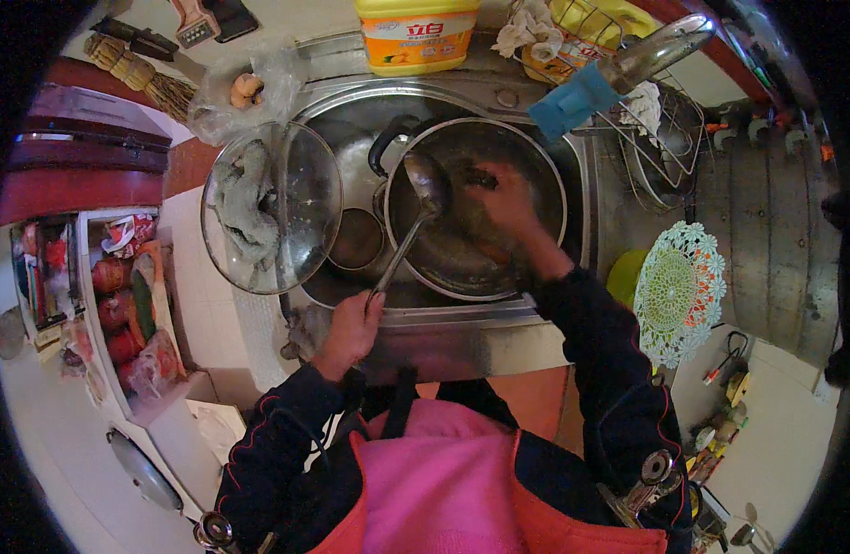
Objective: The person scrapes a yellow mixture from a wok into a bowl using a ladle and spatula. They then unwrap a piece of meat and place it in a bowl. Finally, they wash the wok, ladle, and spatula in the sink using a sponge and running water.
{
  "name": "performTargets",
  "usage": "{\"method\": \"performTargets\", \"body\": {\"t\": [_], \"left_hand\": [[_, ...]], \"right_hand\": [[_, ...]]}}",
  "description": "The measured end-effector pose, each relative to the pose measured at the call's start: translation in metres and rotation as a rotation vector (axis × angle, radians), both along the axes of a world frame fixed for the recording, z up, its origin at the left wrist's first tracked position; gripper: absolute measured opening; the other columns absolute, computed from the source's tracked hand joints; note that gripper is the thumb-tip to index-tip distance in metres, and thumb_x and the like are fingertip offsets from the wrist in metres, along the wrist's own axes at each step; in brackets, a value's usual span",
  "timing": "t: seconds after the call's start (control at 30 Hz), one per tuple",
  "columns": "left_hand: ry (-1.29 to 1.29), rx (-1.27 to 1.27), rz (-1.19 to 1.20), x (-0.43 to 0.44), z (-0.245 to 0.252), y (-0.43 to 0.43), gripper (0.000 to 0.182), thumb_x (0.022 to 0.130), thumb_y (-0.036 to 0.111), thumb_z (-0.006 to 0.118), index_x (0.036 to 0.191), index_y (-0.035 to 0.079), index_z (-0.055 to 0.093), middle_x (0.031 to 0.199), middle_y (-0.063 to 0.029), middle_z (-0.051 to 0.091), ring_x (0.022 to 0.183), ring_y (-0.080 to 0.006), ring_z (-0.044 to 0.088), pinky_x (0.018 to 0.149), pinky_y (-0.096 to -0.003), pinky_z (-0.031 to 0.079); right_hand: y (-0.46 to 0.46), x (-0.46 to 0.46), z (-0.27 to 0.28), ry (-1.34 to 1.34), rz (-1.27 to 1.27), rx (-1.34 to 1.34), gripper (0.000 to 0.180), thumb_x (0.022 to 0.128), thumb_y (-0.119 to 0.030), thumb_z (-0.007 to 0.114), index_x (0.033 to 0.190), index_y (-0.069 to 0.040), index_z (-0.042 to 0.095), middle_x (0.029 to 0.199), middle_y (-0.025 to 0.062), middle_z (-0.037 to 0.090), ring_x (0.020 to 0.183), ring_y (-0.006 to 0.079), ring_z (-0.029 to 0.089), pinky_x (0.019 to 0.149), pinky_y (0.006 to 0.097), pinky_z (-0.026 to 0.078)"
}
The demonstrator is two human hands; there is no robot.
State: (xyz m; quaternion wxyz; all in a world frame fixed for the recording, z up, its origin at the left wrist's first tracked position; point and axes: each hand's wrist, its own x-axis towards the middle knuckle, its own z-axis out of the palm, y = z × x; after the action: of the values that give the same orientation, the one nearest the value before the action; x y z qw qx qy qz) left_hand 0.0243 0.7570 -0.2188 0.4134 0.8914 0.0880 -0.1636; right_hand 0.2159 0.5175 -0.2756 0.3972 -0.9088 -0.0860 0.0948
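A large round metal pan [459,266] with liquid in it rests in the steel sink [584,208]. My left hand [348,331] grips the handle of a metal ladle [425,176], whose bowl is over the left part of the pan. My right hand [506,204] reaches into the pan with a dark scrubber or similar pad [481,179] at its fingertips. Left of the pan in the sink are a small round vessel [355,239] and a black curved handle [383,149]. A glass lid [286,208] lies over the sink's left edge, with a grey cloth visible through it.
A yellow detergent jug [418,34] stands behind the sink. The metal faucet [646,55] with a blue sleeve [570,100] extends from the upper right, near a wire rack [667,145]. A plastic bag [217,104] and a straw brush [137,73] lie at the upper left.
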Motion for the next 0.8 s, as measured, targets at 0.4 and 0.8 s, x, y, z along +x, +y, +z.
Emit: {"method": "performTargets", "body": {"t": [0.4,0.8], "left_hand": [[0.102,-0.056,-0.112,-0.004,0.002,-0.007,0.033,0.092,0.025,0.047,0.079,-0.004,0.054,0.065,-0.0185,0.055,0.058,-0.031,0.054,0.057,-0.0403,0.042],[0.675,-0.739,0.207,0.004,0.017,-0.006,0.034,0.095,0.038,0.041,0.076,0.011,0.044,0.054,0.0039,0.036,0.042,-0.0056,0.031,0.037,-0.0219,0.025]], "right_hand": [[0.024,0.03,0.036,0.477,0.179,0.312,0.039,0.076,-0.033,0.07,0.105,-0.008,0.066,0.112,0.0091,0.06,0.091,0.0163,0.058,0.082,0.0289,0.044],[0.01,0.019,0.015,0.467,-0.338,0.588,0.043,0.075,-0.027,0.072,0.108,-0.001,0.063,0.098,0.0055,0.064,0.081,0.0125,0.059,0.069,0.0259,0.047]]}}
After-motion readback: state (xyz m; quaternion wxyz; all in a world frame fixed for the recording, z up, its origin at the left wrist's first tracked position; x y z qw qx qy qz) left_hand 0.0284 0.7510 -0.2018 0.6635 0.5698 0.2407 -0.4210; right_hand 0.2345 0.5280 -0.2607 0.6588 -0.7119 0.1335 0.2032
